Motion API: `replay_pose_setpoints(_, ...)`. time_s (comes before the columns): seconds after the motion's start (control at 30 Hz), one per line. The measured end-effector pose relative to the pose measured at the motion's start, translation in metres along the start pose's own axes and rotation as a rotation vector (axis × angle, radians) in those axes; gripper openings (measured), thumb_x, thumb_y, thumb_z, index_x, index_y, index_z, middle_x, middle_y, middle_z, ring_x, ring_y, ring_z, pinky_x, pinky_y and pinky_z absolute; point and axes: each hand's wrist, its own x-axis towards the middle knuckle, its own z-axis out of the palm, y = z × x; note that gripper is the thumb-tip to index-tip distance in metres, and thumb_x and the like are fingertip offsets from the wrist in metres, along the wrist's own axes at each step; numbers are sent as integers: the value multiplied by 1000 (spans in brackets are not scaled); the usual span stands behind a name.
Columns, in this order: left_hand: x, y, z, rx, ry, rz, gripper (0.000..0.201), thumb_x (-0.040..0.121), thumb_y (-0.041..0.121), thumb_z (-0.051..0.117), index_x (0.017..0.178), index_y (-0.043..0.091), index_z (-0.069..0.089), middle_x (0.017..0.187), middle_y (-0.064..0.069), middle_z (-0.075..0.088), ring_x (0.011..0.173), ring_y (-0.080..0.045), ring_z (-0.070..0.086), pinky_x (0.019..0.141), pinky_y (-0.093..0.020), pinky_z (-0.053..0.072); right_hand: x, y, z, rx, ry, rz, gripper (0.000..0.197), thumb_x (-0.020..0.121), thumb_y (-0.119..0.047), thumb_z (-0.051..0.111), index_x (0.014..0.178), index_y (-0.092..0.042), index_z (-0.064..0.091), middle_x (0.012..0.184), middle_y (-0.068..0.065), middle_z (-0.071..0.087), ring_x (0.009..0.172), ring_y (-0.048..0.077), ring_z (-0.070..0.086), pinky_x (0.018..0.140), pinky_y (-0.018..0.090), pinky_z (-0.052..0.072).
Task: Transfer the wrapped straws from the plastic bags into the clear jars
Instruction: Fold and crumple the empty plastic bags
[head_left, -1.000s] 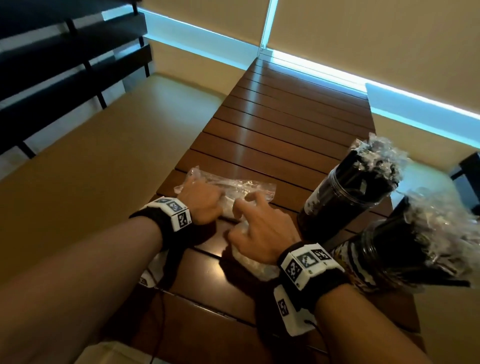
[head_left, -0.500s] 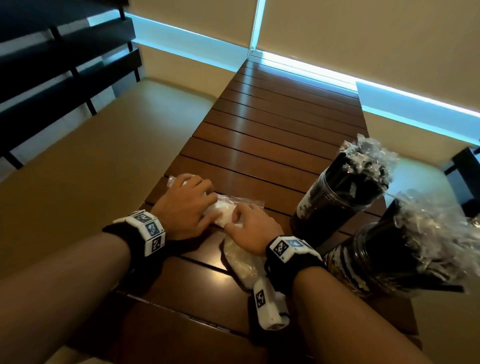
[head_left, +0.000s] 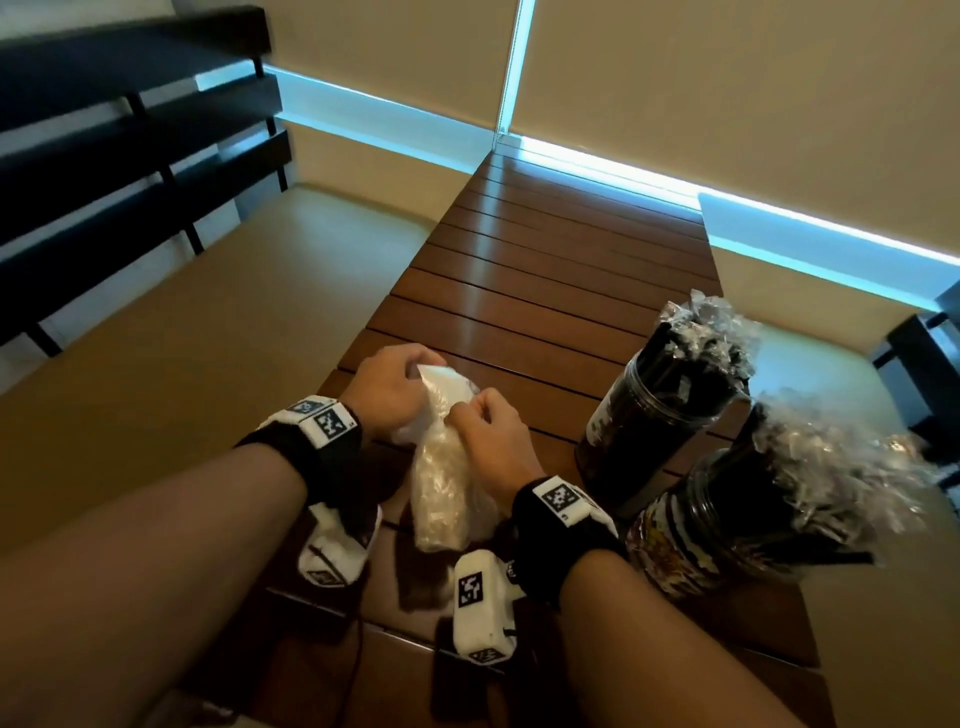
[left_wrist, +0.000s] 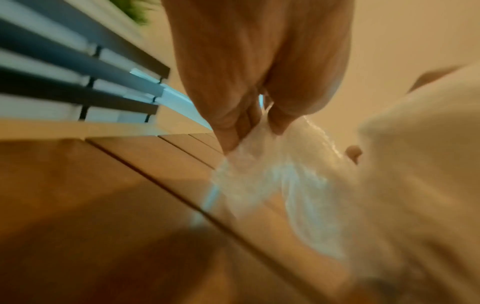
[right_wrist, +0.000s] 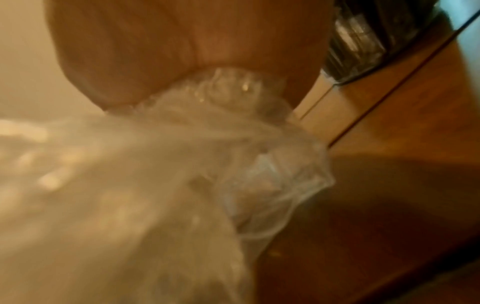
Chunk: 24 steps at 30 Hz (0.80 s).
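Observation:
A clear plastic bag (head_left: 444, 483) hangs crumpled above the slatted wooden table (head_left: 545, 270), its top held between both hands. My left hand (head_left: 397, 387) grips its upper left edge, and fingers (left_wrist: 233, 127) pinch the film (left_wrist: 272, 181) in the left wrist view. My right hand (head_left: 488, 423) pinches the bag's right side; in the right wrist view the bag (right_wrist: 182, 174) bunches under my palm. What the bag holds cannot be made out. Two clear jars stand at the right, one farther (head_left: 644, 431) and one nearer (head_left: 701, 525), both packed with dark wrapped straws (head_left: 706, 332).
The table runs away from me to a wall with a lit strip along its foot. A dark slatted bench back (head_left: 130, 156) stands at the left over tan floor. The nearer jar sits close to the table's right edge.
The bag has gone from lying flat on the table to being lifted and gathered upright between both hands. Both hands rose and closed round its top.

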Motion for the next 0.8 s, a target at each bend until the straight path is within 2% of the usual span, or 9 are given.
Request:
replay_pose_setpoints(0.1, -15, 32, -10, -578, -113, -118, 36, 87, -6, 47, 100, 13, 75, 100, -12, 73, 96, -30, 67, 81, -45, 58, -11, -28, -12, 57, 78, -123, 21, 85, -26, 58, 73, -20, 43, 70, -5, 48, 64, 11, 42, 61, 33, 38)
replay_pose_setpoints(0.2, -33, 61, -26, -918, -297, -128, 35, 90, 10, 44, 93, 9, 78, 90, -9, 68, 83, -24, 59, 73, -30, 50, -23, -48, -20, 24, 111, -198, 23, 86, -24, 58, 71, -21, 40, 69, -6, 48, 61, 10, 41, 57, 27, 37)
replay_pose_setpoints(0.3, -49, 88, -27, -746, -306, -64, 32, 92, 13, 59, 124, 10, 61, 113, -14, 65, 96, -26, 64, 83, -38, 54, -40, -62, -24, 29, 99, -256, 21, 86, -27, 58, 73, -21, 43, 71, -5, 50, 63, 10, 43, 59, 30, 37)
replay_pose_setpoints(0.4, -63, 112, -30, -488, 21, 13, 34, 87, -4, 61, 111, 20, 63, 111, -6, 68, 103, -23, 66, 88, -41, 57, -65, -75, -34, -90, 95, -364, 11, 86, -32, 57, 83, -23, 52, 95, -6, 52, 79, 9, 50, 70, 29, 42)
replay_pose_setpoints(0.47, -78, 126, -38, -305, 171, 107, 33, 83, 3, 64, 104, 28, 66, 103, 4, 69, 100, -16, 66, 89, -38, 56, -84, -84, -47, -135, 256, -410, 10, 84, -38, 58, 89, -30, 56, 109, -8, 44, 90, 8, 51, 77, 29, 44)
replay_pose_setpoints(0.53, -95, 140, -42, -243, 209, 169, 33, 79, 12, 69, 107, 30, 68, 105, 4, 71, 101, -16, 67, 92, -41, 56, -100, -99, -65, -130, 415, -455, 13, 87, -41, 56, 88, -28, 57, 109, -7, 43, 89, 9, 51, 77, 30, 42)
replay_pose_setpoints(0.63, -139, 174, -36, -353, 77, 281, 25, 89, 11, 66, 113, 17, 69, 110, -5, 72, 104, -23, 68, 96, -47, 54, -131, -126, -90, -114, 518, -559, 32, 97, -45, 46, 76, -21, 51, 97, 1, 50, 81, 15, 48, 74, 32, 39)
replay_pose_setpoints(0.7, -172, 194, -33, -619, -55, 287, 28, 90, 21, 59, 114, 8, 67, 110, -11, 71, 103, -29, 67, 102, -55, 47, -155, -148, -103, -47, 545, -623, 40, 99, -51, 39, 71, -23, 46, 92, 3, 52, 80, 16, 46, 71, 30, 34)
replay_pose_setpoints(0.8, -215, 219, -38, -846, -293, 325, 44, 97, 42, 44, 124, 13, 64, 122, -11, 68, 112, -27, 65, 100, -46, 49, -179, -181, -120, -47, 552, -606, 50, 97, -61, 28, 82, -22, 54, 99, 4, 55, 86, 19, 48, 75, 31, 35)
